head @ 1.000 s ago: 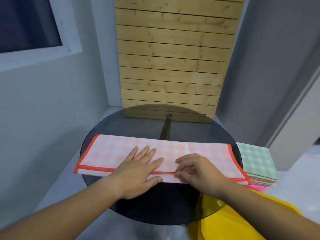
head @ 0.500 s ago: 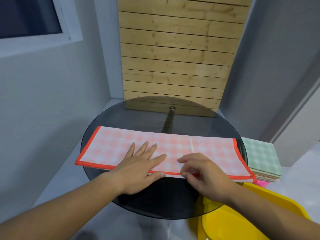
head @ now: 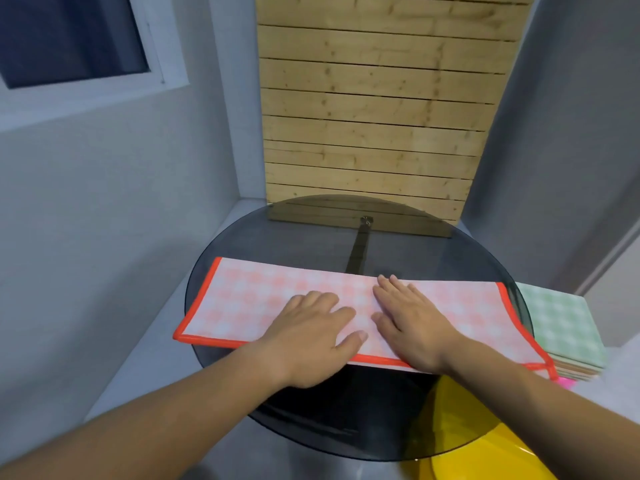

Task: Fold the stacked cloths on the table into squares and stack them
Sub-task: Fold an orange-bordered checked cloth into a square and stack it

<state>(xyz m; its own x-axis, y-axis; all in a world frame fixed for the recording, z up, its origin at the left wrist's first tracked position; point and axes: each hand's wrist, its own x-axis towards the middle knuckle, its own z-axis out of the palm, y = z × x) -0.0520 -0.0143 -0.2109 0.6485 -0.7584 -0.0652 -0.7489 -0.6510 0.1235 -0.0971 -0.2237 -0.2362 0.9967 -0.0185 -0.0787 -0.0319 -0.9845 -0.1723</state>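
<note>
- Neither hand pinches anything. The left hand (head: 311, 337) lies palm-down on the cloth with its fingers loosely spread and its thumb out to the side. The right hand (head: 412, 327) presses flat just beside it, fingers straight and close together.
- The orange-checked cloth (head: 249, 299) lies as a long folded strip across the round dark glass table (head: 346, 427), its orange border running along the near edge and both short ends.
- Both hands rest near the strip's middle, thumbs facing each other and slightly apart; the wrists cross the near border.
- The strip's right near corner reaches past the table's rim, towards a stack of folded cloths (head: 561, 327) — green-checked on top. What the stack rests on is not visible.
- A yellow seat (head: 467, 427) shows at lower right, partly through the glass.
- A wooden slat panel (head: 374, 116) stands behind the table, between grey walls.
</note>
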